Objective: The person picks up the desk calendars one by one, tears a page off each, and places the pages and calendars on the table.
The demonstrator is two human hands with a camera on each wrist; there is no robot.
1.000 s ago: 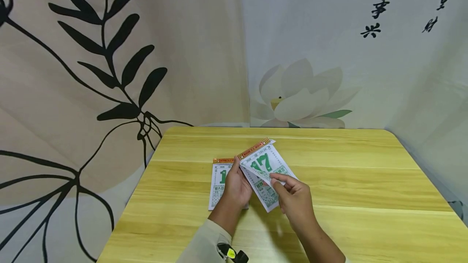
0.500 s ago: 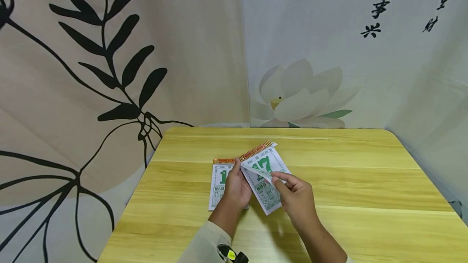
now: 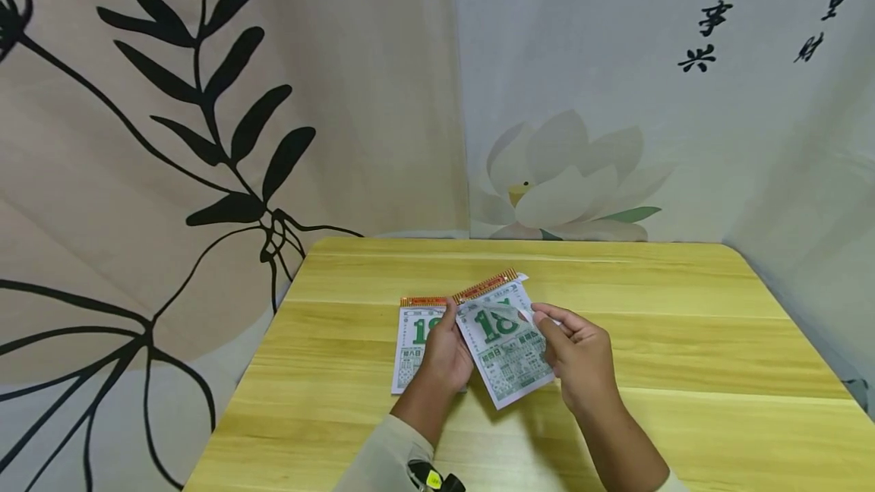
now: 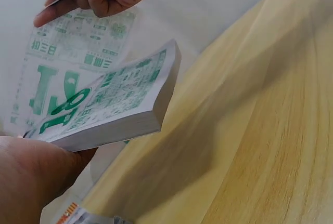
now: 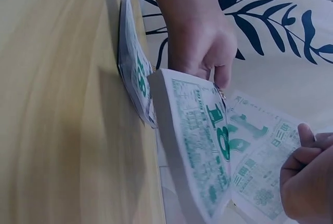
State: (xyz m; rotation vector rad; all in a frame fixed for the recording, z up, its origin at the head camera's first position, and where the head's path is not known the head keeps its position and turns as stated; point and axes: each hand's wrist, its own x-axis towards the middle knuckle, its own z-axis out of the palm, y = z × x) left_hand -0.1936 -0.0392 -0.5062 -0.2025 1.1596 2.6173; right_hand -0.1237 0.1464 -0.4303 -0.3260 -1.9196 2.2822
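By the left hand, a thick tear-off calendar is gripped at its bound edge above the table; by the right hand, its raised leaf is pinched. Page 18 is already uncovered; the leaf seems not yet detached. Under the left arm, a second calendar, partly hidden, is laid on the table.

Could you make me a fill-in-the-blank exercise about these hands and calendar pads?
1. The left hand grips a calendar pad whose exposed page shows the large number ____.
2. The lifted sheet is pinched by the ____.
3. The other pad, lying on the table, bears a large number coloured ____.

Missing words: 18; right hand; green.
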